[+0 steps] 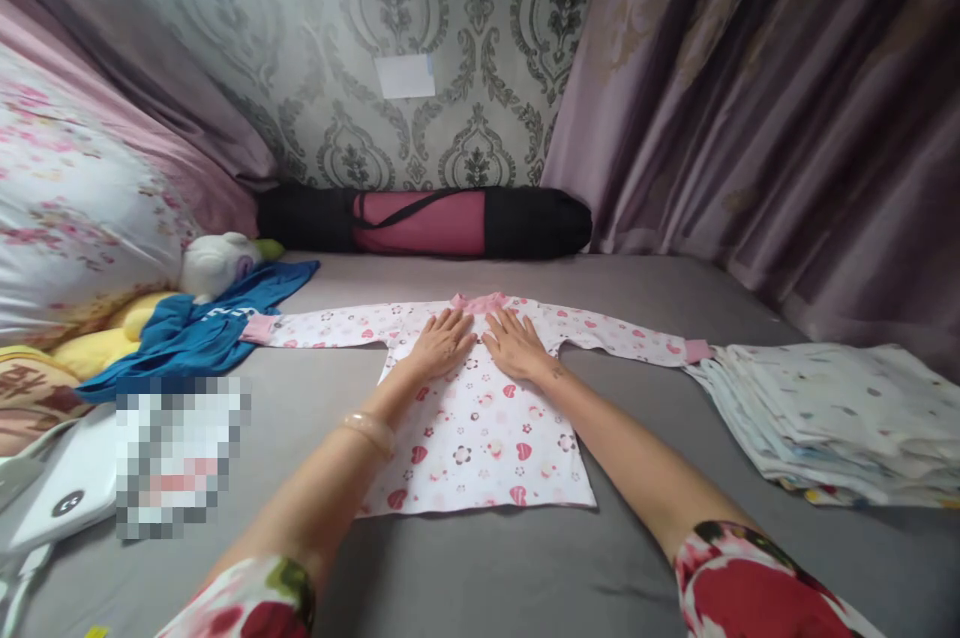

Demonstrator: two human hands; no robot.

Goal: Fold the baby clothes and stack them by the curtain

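A small white long-sleeved shirt with pink hearts and flowers lies spread flat, its sleeves stretched out to both sides. Its pink collar points away from me. My left hand rests flat on the upper chest, left of the middle, fingers extended. On the right of the middle, my right hand lies flat in the same way with its fingers spread. Neither hand grips the cloth. The right cuff reaches a stack of folded cloths; the left cuff meets a blue garment.
The stack of folded cloths sits at the right on the grey sheet. Left are the blue garment, a white plush toy, a floral pillow and a white device. A black and maroon bag lies along the wall.
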